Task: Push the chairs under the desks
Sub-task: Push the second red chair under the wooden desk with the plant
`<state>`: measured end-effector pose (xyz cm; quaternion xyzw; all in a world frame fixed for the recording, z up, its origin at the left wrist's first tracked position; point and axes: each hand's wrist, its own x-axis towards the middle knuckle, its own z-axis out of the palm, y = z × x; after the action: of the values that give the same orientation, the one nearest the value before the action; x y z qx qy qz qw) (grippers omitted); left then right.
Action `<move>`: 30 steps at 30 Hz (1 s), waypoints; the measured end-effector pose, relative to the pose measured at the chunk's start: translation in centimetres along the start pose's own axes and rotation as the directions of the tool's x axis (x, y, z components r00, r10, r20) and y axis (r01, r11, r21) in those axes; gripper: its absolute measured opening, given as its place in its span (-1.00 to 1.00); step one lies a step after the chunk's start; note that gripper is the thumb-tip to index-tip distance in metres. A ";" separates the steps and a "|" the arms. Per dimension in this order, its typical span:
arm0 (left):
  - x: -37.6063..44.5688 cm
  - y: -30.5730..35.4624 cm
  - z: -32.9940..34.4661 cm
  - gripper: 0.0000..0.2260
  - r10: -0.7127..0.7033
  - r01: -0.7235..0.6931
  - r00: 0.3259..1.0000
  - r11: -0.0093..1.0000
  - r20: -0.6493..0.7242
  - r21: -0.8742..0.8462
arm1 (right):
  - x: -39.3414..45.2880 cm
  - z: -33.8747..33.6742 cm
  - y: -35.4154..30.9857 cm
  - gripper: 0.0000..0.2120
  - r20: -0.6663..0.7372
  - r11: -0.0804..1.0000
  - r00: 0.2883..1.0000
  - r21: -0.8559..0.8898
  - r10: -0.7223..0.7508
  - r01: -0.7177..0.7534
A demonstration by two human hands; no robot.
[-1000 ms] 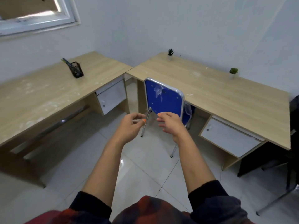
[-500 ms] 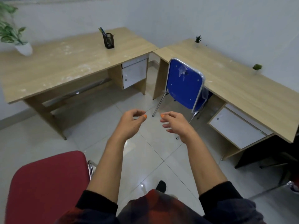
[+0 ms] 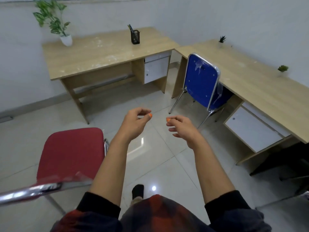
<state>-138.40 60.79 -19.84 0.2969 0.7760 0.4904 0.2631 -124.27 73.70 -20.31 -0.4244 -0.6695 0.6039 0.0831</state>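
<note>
A blue chair [image 3: 201,81] with chrome legs stands tucked partly under the right wooden desk [image 3: 254,81], its backrest facing me. A red chair [image 3: 71,151] with a chrome back rail stands out on the floor at my lower left, in front of the left wooden desk [image 3: 100,54]. My left hand [image 3: 135,123] and my right hand [image 3: 182,126] hover side by side above the tiles, fingers loosely curled, holding nothing. Neither hand touches a chair; the left one is just right of the red seat.
A potted plant [image 3: 66,40] and a black pen holder [image 3: 135,36] stand on the left desk. Two small plants [image 3: 221,40] sit on the right desk. Both desks have white drawer units. A dark chair [image 3: 292,164] stands at the far right. My foot [image 3: 138,191] is on the tiles.
My hands came away from the blue chair's back and drew toward me. The view swung left and back, bringing the red chair and the whole left desk into sight.
</note>
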 end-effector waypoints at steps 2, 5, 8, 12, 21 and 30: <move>-3.4 -1.1 0.9 -0.81 -0.031 0.031 0.999 0.999 -0.011 -0.009 | -2.5 -0.4 2.8 -0.82 -0.013 0.998 0.999 0.044 0.045 -0.044; -8.2 -3.1 1.4 -0.83 -0.061 0.061 0.998 0.998 -0.006 0.012 | -5.5 -0.2 5.8 -0.86 -0.024 0.992 0.995 0.083 0.100 -0.097; -12.6 -4.6 1.1 -0.81 -0.089 0.090 0.996 0.996 -0.026 0.023 | -7.8 1.2 6.9 -0.86 0.037 0.992 0.995 0.080 0.096 -0.099; -16.6 -5.4 -0.6 -0.82 -0.102 0.106 0.992 0.993 -0.078 0.057 | -10.3 3.6 6.8 -0.83 0.122 0.995 0.991 0.070 0.058 -0.067; -23.1 -5.2 -4.1 -0.78 -0.046 0.061 0.978 0.996 -0.204 0.070 | -14.7 7.0 6.1 -0.86 0.159 0.999 0.987 0.036 -0.026 0.021; -35.0 -10.7 -10.9 -0.85 -0.168 0.176 0.935 0.984 -0.313 -0.002 | -21.7 18.0 6.0 -0.91 0.186 0.995 0.981 0.097 -0.054 0.036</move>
<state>-124.21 25.31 -21.44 0.1501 0.8370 0.4962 0.1751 -119.13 45.36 -21.48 -0.3460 -0.6550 0.6697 0.0529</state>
